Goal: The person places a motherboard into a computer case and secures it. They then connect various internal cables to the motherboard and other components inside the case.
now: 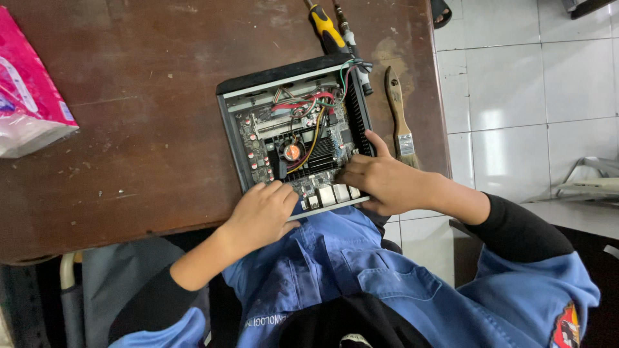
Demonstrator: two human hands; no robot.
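A small open computer case (293, 125), a squarish box of dark grey metal with a thick black far edge, sits at the near right part of a worn brown wooden table (142, 129), its near edge jutting slightly over the table's rim. The table surface is scuffed, with pale patches and crumbs of dust. Inside the case lies a crowded circuit board (309, 151) with a black finned heatsink, a small round fan with an orange centre, rows of tiny coppery components, and loose red, yellow, green and black wires looped across it. Silvery port blocks line its near edge.

The left hand (261, 216) rests on the near left corner of the case, fingers curled loosely together over the rim, holding nothing loose. The right hand (377, 177) lies on the near right side, thumb stretched up along the slotted black wall, fingers bent and reaching in onto the board; whether the fingertips pinch anything is hard to tell from this angle.

Far of the case lie a screwdriver (325, 29) with a yellow and black handle and a second slim tool beside it. To the right lies a paintbrush (400, 116) with a wooden handle and metal ferrule. A pink plastic packet (26, 96) sits at the far left. The sleeves are blue over black.
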